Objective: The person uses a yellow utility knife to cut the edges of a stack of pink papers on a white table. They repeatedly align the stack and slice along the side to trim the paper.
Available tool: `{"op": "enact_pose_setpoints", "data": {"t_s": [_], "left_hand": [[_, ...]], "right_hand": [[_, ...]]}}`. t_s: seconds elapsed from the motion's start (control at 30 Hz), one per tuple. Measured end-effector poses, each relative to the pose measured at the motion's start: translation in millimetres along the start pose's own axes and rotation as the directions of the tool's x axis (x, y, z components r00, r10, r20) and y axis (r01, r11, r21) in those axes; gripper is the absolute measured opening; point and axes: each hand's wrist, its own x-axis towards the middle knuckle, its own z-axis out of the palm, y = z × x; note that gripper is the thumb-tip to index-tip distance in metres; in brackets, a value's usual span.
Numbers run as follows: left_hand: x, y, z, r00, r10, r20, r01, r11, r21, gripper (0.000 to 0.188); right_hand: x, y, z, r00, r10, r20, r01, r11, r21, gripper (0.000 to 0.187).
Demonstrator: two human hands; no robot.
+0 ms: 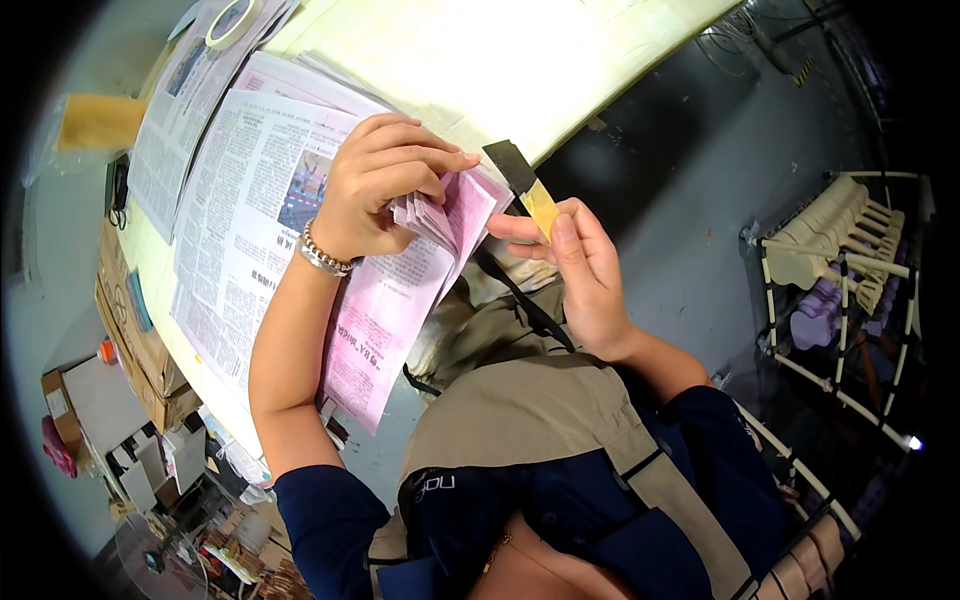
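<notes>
We press our left hand (pixel 385 185) on a folded stack of pink sheets (pixel 445 215), fingers (pixel 430 160) curled and pinching its top edge, at the table (pixel 480 60) rim over spread newspapers (pixel 245 200). Our right hand (pixel 575 265) holds a yellow-handled blade (pixel 525 185) just beside the stack, thumb and forefinger pinching the handle. A tape roll (pixel 232 22) lies far up the table.
</notes>
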Motion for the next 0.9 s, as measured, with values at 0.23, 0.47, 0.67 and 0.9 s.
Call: {"op": "enact_pose_setpoints", "data": {"t_s": [0.23, 0.47, 0.67, 0.9], "left_hand": [[1, 1, 0, 1.000, 0.002, 0.010, -0.002, 1.000, 0.000, 0.023], [-5, -4, 2, 0.998, 0.010, 0.065, -0.012, 0.999, 0.033, 0.023], [-4, -3, 4, 0.998, 0.028, 0.052, -0.032, 0.997, 0.069, 0.021], [2, 1, 3, 0.998, 0.060, 0.014, -0.060, 0.996, 0.063, 0.026]], "right_hand": [[3, 4, -2, 0.999, -0.008, -0.047, 0.008, 1.000, 0.001, 0.033], [16, 7, -24, 0.987, -0.071, -0.142, 0.066, 0.997, -0.038, 0.023], [25, 5, -28, 0.975, -0.187, -0.122, 0.170, 0.975, -0.140, 0.026], [30, 16, -5, 0.962, -0.248, -0.115, 0.199, 0.923, -0.329, 0.030]]}}
